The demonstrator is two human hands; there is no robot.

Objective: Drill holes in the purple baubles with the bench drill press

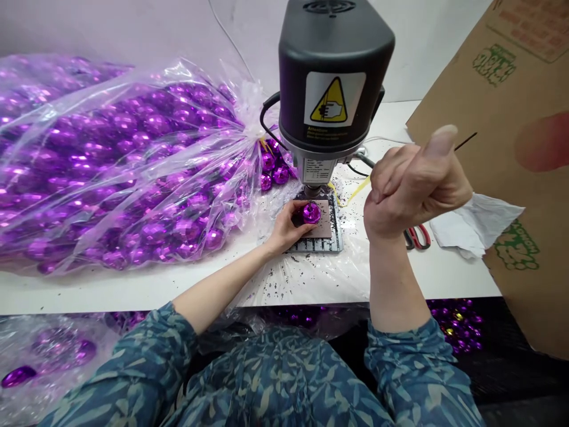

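Observation:
My left hand (288, 225) pinches a shiny purple faceted ball (312, 212) between thumb and fingers. The ball rests on a square board (324, 228) directly beneath the chuck (312, 191) of a black bench drill press (335, 44). Under the board is the slotted metal base (335, 244), strewn with dark flakes. To the right of the machine, my right hand (415, 184) is raised with its fingers curled and its thumb up. A thin dark rod (466, 140) sticks out past that fist; what lies inside the grip is mostly hidden.
A big clear bag of purple balls (133, 166) fills the left of the white table (133, 290). Loose purple balls (279, 174) lie behind the drill base. Red-handled scissors (419, 237), white paper (471, 225) and a large cardboard box (502, 148) are at right.

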